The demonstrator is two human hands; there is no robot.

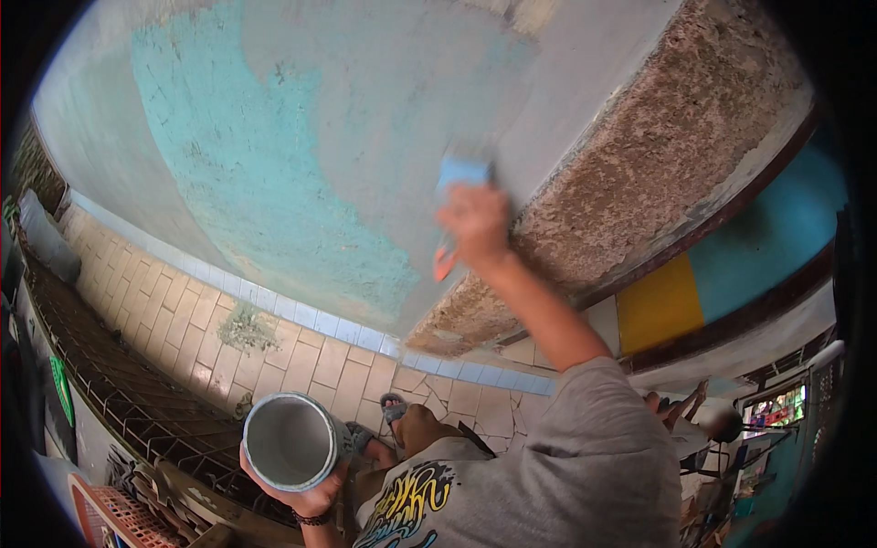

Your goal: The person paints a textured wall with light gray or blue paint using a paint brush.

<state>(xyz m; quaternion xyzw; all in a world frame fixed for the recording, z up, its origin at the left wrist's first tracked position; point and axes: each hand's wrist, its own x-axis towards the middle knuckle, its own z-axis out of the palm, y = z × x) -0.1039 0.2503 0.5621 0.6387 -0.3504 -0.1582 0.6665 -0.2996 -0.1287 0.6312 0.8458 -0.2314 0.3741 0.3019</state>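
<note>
A painted wall (393, 110) fills the upper part of the view, mostly grey, with 1 broad turquoise patch (237, 173) on its left and 1 rough brown band (639, 155) slanting down on its right; below, a pale tiled floor (301, 370) meets 1 strip of light blue tiles (352, 331). There are 2 hands at work. The right hand (477, 224), blurred, is folded around 1 brush (464, 173) with a blue head and an orange handle end, its fingers leaving little gap; the brush is at the grey area beside the brown band, though the blur hides whether the bristles touch. The left hand (315, 498) is curled under and around the side of 1 round container (274, 422), its mouth facing up, low in front of the person; how much it holds, I cannot tell. The step in hand looks like brushing grey over the wall close to the band. As a judgement, the next move calls for a controlled stroke along that edge, with the container kept level. Also in view are 1 orange basket (119, 507) at the lower left and 1 dark bracelet (312, 519) on the left wrist.
</note>
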